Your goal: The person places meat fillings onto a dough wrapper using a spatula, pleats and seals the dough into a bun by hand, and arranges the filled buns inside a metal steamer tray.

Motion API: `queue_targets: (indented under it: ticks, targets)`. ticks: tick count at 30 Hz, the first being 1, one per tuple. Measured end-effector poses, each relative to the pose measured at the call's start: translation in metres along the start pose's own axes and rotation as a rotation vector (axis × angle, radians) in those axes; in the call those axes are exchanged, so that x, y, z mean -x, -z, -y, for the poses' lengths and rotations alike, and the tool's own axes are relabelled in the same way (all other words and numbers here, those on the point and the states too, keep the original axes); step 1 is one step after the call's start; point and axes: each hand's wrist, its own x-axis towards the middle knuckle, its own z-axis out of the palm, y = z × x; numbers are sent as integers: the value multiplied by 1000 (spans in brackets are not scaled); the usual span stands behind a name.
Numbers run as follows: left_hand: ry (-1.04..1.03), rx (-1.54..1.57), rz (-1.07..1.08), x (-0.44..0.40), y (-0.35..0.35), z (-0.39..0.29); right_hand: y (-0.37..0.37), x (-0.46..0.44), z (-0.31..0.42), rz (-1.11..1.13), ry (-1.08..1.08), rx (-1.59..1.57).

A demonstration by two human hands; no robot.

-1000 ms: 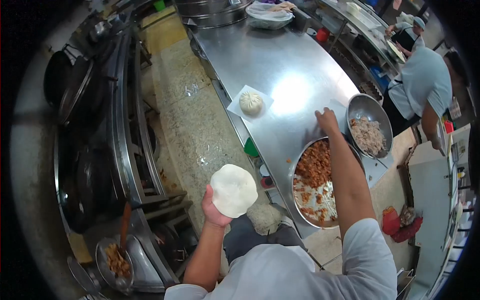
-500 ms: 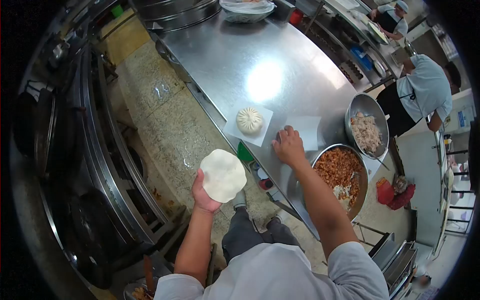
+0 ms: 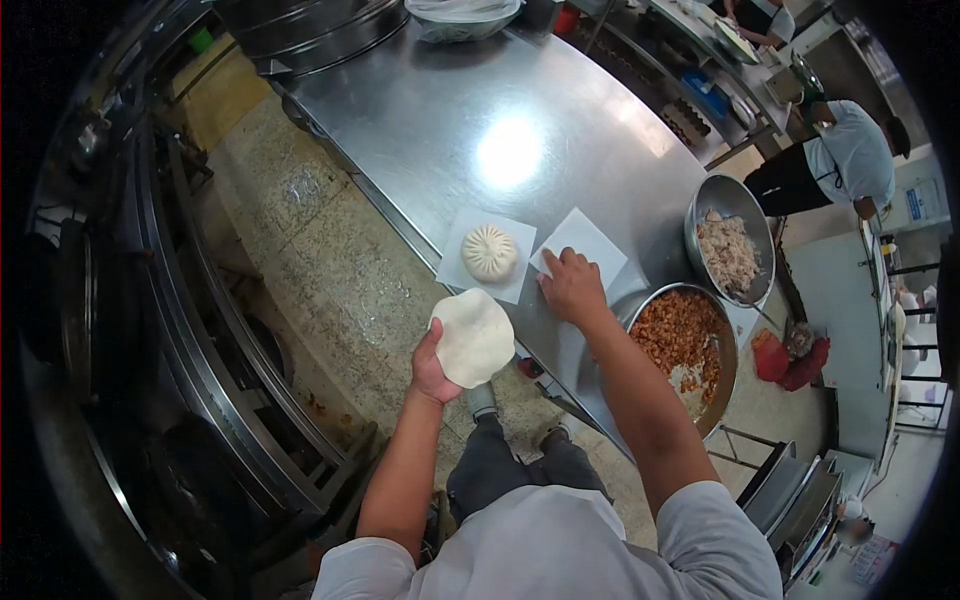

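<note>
A flat round dough wrapper [image 3: 473, 338] lies across the palm and fingers of my left hand [image 3: 433, 372], thumb over its near edge, in front of the table edge. My right hand [image 3: 574, 289] is over the near corner of a white paper square [image 3: 592, 248], its fingers apart and partly bent, fingertips touching the paper. Just left of that hand, a pleated bun [image 3: 489, 253] sits on another paper square [image 3: 456, 262]. Beneath my right forearm is a wide metal bowl [image 3: 728, 402] of reddish-brown chopped filling [image 3: 672, 330].
A second metal bowl [image 3: 693, 215] holds pale filling and a utensil. Stacked steamers [image 3: 330, 45] and a plastic-covered bowl [image 3: 462, 25] stand at the table's [image 3: 420, 130] far end. A co-worker [image 3: 850, 155] bends at the right; another person is farther back. Metal kitchen equipment [image 3: 215, 330] lines the left.
The paper under my right hand has turned and slid left, closer to the bun. My left hand has brought the dough wrapper right and slightly up. The view has shifted a little.
</note>
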Motion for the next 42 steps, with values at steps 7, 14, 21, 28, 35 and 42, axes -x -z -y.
queue_targets:
  ticks: [7,14,21,28,35,42]
  targets:
    - [4,31,-4,-6,0,-3,7,2,5,17,69,50]
    - [-8,29,-14,-1,0,-2,-2,8,5,-70,116,-4]
    - [-10,3,-35,1,3,0,-18,6,16,-124,121,-132]
    - [-14,30,-66,5,3,-3,-21,12,2,-133,115,-196]
    - [-17,38,-38,2,1,-2,-14,-8,9,-259,149,-689]
    - [-42,-3,-57,6,3,-1,-30,-13,7,-305,17,-557]
